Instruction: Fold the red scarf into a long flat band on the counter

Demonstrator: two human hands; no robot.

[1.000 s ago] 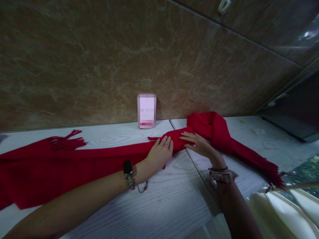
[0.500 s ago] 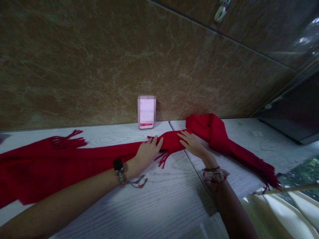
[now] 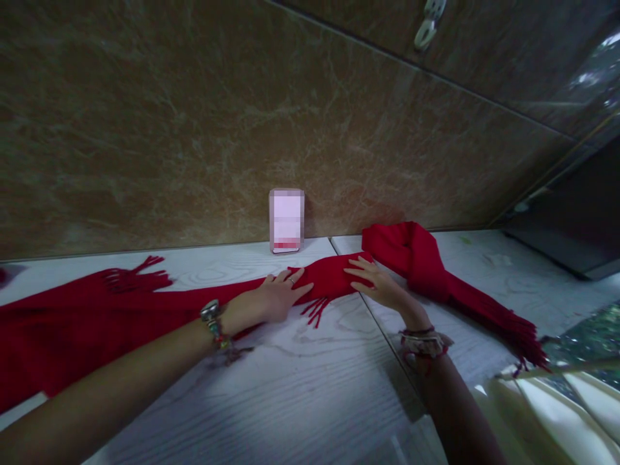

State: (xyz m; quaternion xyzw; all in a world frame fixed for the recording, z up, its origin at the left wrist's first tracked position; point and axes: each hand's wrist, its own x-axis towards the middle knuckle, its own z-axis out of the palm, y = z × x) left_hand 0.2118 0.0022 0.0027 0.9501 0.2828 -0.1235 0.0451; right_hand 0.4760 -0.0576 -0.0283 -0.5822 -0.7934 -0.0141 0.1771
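Note:
A long red fringed scarf [image 3: 130,323] stretches across the white wood-grain surface, with a narrow folded part [image 3: 329,274] in the middle and loose tassels [image 3: 316,311] at its near edge. My left hand [image 3: 278,296] lies on the scarf, fingers spread and pointing right. At the right end of the folded part rests my right hand [image 3: 378,284], its fingers apart and flat on the cloth. Beside it is another red length of cloth [image 3: 411,255], folded over in a loop, whose fringed end trails to the lower right. Whether it joins the scarf under my hands, I cannot tell.
A phone [image 3: 287,221] with a blurred screen stands against the brown marbled wall [image 3: 194,129]. A seam runs across the surface beside my right hand. A dark box-like object [image 3: 571,213] stands at the right. Pale slats [image 3: 552,413] show beyond the surface edge.
My left hand has slid left along the scarf and its wrist has turned, uncovering more of the folded part. My right hand stays almost in the same spot.

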